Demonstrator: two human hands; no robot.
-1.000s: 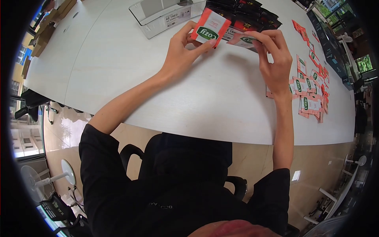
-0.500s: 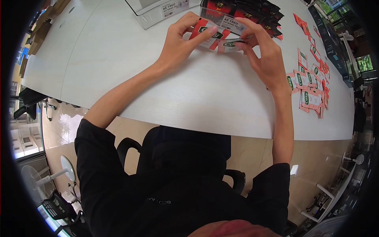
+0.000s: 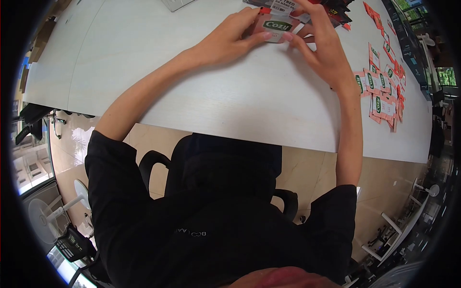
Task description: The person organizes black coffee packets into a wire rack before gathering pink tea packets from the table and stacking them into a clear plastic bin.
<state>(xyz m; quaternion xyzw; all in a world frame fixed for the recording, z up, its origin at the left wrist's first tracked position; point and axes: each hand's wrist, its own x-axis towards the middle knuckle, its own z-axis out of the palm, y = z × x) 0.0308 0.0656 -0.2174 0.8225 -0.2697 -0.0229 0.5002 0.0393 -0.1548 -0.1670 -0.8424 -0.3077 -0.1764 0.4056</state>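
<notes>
Head view: two bare hands at the far part of a white bench (image 3: 216,101), one packet between them.
Cozy packet (image 3: 277,25): raised in front of a labelled clear tray, printed face toward the camera; whether one layer or several, cannot tell.
Left hand (image 3: 237,38): pinching the packet's left side, thumb along the lower edge.
Right hand (image 3: 322,50): thumb on the packet's lower right, fingers curved above and behind; partly parted, pinching that side.
Labelled clear tray (image 3: 283,6): just behind the packet, cut by the upper edge, partly covered by the right fingers.
Black-and-red sachets (image 3: 338,10): clustered beyond the right hand.
Loose Cozy packets (image 3: 382,105): overlapping pile on the bench's right, beside the right forearm.
Second clear tray (image 3: 178,4): upper left, mostly out of frame.
</notes>
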